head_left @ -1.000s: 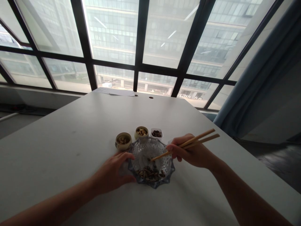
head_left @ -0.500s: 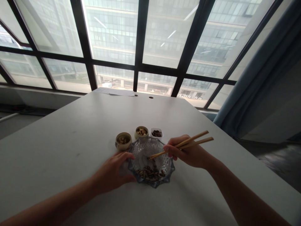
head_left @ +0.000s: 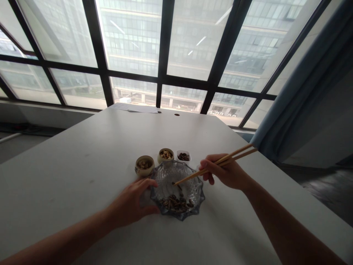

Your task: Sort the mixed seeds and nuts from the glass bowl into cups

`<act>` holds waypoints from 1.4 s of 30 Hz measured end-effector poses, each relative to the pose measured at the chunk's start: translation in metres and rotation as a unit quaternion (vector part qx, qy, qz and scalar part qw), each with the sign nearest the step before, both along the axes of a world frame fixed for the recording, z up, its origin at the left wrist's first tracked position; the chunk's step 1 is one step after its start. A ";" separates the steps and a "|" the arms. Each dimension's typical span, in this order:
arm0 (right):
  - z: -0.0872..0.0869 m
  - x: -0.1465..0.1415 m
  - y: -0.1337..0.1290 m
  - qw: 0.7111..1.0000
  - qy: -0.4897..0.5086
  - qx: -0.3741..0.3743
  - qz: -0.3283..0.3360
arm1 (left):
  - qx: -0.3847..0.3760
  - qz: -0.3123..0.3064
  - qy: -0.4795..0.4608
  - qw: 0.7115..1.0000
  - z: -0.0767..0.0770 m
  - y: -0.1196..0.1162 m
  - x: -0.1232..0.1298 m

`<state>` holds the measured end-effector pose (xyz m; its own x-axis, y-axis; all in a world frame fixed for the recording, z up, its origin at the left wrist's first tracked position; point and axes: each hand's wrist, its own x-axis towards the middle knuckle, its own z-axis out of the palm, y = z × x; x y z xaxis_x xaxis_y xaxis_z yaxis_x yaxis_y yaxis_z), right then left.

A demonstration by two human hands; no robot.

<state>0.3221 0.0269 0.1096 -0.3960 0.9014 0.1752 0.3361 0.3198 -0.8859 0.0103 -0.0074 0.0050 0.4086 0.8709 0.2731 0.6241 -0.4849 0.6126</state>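
Note:
My right hand holds a pair of wooden chopsticks, their tips close together inside a glass bowl. A small dark seed lies at the tips; whether it is pinched I cannot tell. The bowl is clear, with a scalloped, pointed rim. Dark, striped seeds, seemingly sunflower seeds, are heaped on its near side. My left hand grips the bowl's left edge, fingers at the far side and thumb at the near side.
Behind the bowl stand a small ceramic pot of nuts or seeds, a second pot with pale nuts, and a white dish with dark seeds. Paper lies at the far edge of the white table. A blue curtain hangs right.
My right hand has moved right and slightly up, drawing the chopsticks back a little and bringing their tips closer together. My left hand and the bowl have stayed in place.

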 end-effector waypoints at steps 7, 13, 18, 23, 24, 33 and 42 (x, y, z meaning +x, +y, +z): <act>0.014 0.062 0.025 0.976 0.141 0.011 -0.165 | 0.001 0.001 -0.003 1.000 -0.003 0.001 0.000; 0.023 0.085 0.017 0.976 0.012 0.050 -0.211 | -0.006 0.004 0.005 1.000 0.000 0.000 0.001; 0.024 0.083 0.014 0.973 -0.071 0.080 -0.206 | -0.003 0.004 0.003 1.000 -0.001 0.000 0.000; 0.029 0.063 0.006 0.976 -0.017 0.108 -0.187 | -0.009 0.003 0.013 1.000 0.005 -0.001 0.001; 0.029 0.055 0.003 0.981 0.001 0.101 -0.164 | -0.010 0.003 0.014 1.000 0.006 -0.001 0.001; 0.006 -0.015 -0.019 0.996 -0.068 -0.013 0.048 | -0.006 0.000 0.014 1.000 0.005 -0.001 0.001; 0.006 -0.020 -0.022 0.988 -0.123 0.035 0.088 | -0.006 -0.005 0.011 1.000 0.006 -0.001 0.001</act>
<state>0.3024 0.0045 0.1156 -0.5832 0.8043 0.1141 0.4717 0.4497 -0.7585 0.0116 -0.0082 0.0108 0.4232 0.8695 0.2547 0.6318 -0.4848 0.6048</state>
